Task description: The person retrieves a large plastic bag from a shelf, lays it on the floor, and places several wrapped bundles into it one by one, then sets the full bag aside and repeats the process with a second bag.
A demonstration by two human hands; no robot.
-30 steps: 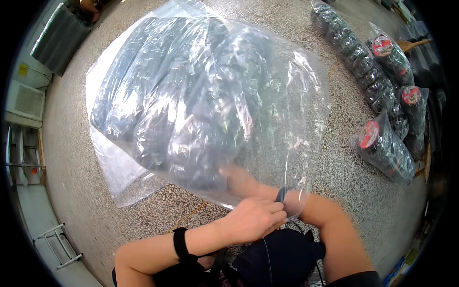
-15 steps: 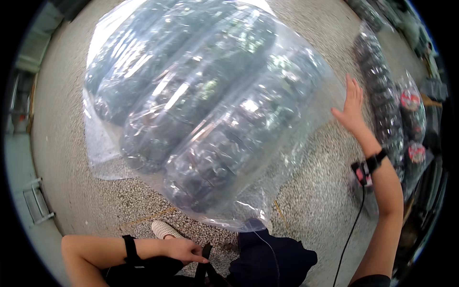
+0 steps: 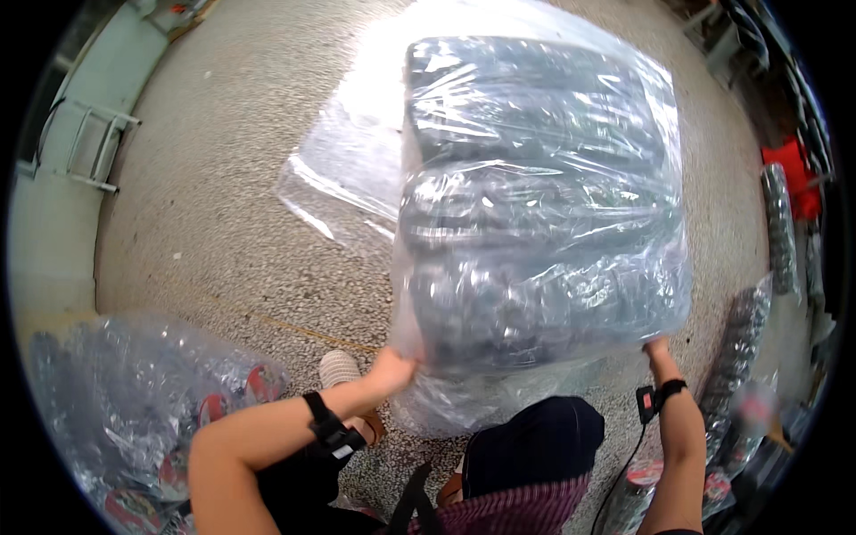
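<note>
A large clear plastic bag (image 3: 544,209) lies before me, packed with several dark, shiny rolls of wrapped goods stacked in rows; their kind is hard to make out through the film. My left hand (image 3: 392,368) is closed on the bag at its near left corner, with the fingertips hidden by the film. At the near right corner my right hand (image 3: 657,348) grips the bag's lower edge, its fingers mostly tucked underneath. Loose film (image 3: 455,401) hangs from the near side toward my knee.
A flat plastic sheet (image 3: 343,169) lies under and left of the bag. Another bag of wrapped rolls (image 3: 134,383) stands at the near left. Wrapped rolls (image 3: 736,348) line the right side, with a red object (image 3: 794,178) beyond. A metal step frame (image 3: 100,147) stands far left.
The packed bag has turned and sits farther right in view. My left hand has moved from a black strap to the bag's corner; my open right hand has come nearer and closed on it.
</note>
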